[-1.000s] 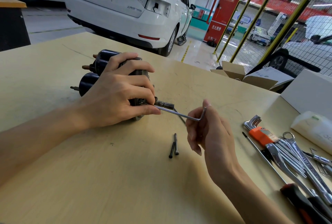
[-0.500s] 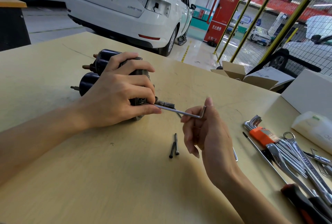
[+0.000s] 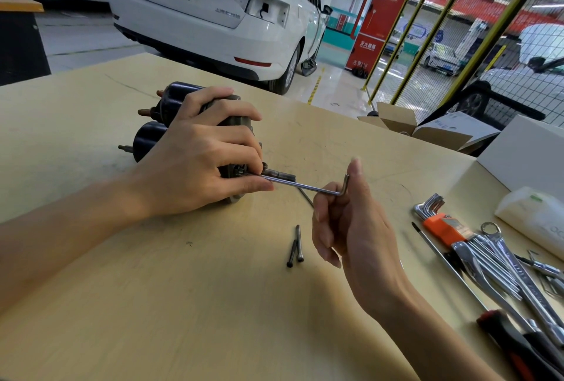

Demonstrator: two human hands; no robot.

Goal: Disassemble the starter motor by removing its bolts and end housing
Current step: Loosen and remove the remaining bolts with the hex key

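The black starter motor (image 3: 152, 136) lies on its side on the wooden table (image 3: 152, 304), its two cylinders pointing left. My left hand (image 3: 198, 164) grips its grey end housing from above, with the thumb lying along the shaft of a silver hex key (image 3: 308, 187). The key's long arm enters the housing end. My right hand (image 3: 351, 228) pinches the key at its bend, the short arm pointing up. Two long black bolts (image 3: 295, 247) lie loose on the table in front of the motor.
At the right lie a hex key set in an orange holder (image 3: 442, 222), several chrome wrenches (image 3: 500, 264), a thin screwdriver (image 3: 451, 267) and a red-black handle (image 3: 518, 347). A white box (image 3: 525, 154) and a cardboard box (image 3: 406, 124) stand at the far right edge.
My right hand has turned the hex key a little, its short arm swinging more upright and slightly to the right. The left hand and motor stayed still.
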